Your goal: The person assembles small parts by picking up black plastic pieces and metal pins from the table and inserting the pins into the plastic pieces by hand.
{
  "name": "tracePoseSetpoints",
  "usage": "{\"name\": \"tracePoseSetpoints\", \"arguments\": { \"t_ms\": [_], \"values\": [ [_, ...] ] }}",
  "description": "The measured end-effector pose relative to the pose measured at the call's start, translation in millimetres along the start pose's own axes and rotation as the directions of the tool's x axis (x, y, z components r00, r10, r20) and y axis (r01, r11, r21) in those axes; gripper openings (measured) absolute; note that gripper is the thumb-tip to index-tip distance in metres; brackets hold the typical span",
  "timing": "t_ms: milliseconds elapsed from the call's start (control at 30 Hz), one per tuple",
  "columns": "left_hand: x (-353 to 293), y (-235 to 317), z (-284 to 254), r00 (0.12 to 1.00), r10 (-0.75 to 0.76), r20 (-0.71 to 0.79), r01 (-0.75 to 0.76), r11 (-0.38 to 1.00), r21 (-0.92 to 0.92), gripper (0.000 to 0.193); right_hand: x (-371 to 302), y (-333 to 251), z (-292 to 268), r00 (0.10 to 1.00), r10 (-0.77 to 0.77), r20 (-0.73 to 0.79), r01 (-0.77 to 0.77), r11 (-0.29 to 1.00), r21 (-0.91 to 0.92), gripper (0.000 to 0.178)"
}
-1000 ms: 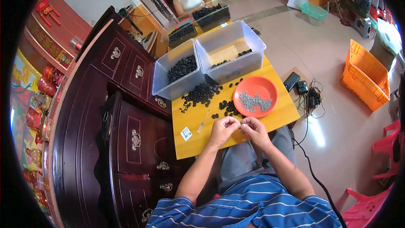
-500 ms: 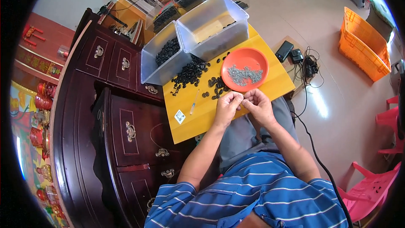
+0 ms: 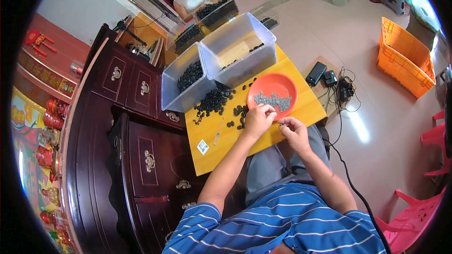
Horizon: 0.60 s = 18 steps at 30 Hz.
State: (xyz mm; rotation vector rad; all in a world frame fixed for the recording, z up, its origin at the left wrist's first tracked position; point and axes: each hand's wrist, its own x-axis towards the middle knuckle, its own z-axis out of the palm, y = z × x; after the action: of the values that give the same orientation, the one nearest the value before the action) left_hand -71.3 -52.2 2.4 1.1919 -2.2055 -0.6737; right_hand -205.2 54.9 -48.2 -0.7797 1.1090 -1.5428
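My left hand reaches over the near rim of a round orange-red plate, its fingers pinched together; whatever they hold is too small to make out. Several small silvery metal pieces are heaped in that plate. Just below the rim, my right hand pinches a small dark piece between thumb and forefinger. Left of the plate, small black oval parts lie loose on the yellow tabletop. A larger pile of black parts spreads farther left.
Two translucent bins, one full of black parts and one with a few, stand at the table's far side. A thin pen-like tool and white label lie left. Dark drawers flank the table; another person sits beyond.
My hands, which were together in front of the plate, have parted. The left has moved to the plate's near rim. The whole view has shifted, and the table sits lower in it.
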Motion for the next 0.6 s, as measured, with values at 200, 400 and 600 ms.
{"name": "tracePoseSetpoints", "arguments": {
  "t_ms": [200,400,600],
  "values": [
    [24.1,-14.0,11.2,0.994,0.072,0.085,-0.092,0.963,0.252,0.013,2.3,0.9,-1.1,1.0,0.006,0.002,-0.006,1.0,0.002,0.019],
    [35.7,-11.7,14.0,0.975,0.143,0.167,-0.198,0.904,0.379,0.012,6.8,4.6,-3.5,1.0,0.019,-0.002,-0.02,0.998,-0.057,0.018],
    [34.7,-14.7,9.3,0.97,0.149,0.19,-0.211,0.907,0.365,0.013,7.9,7.9,-0.2,1.0,0.018,0.012,-0.017,0.999,-0.036,0.018]
  ]
}}
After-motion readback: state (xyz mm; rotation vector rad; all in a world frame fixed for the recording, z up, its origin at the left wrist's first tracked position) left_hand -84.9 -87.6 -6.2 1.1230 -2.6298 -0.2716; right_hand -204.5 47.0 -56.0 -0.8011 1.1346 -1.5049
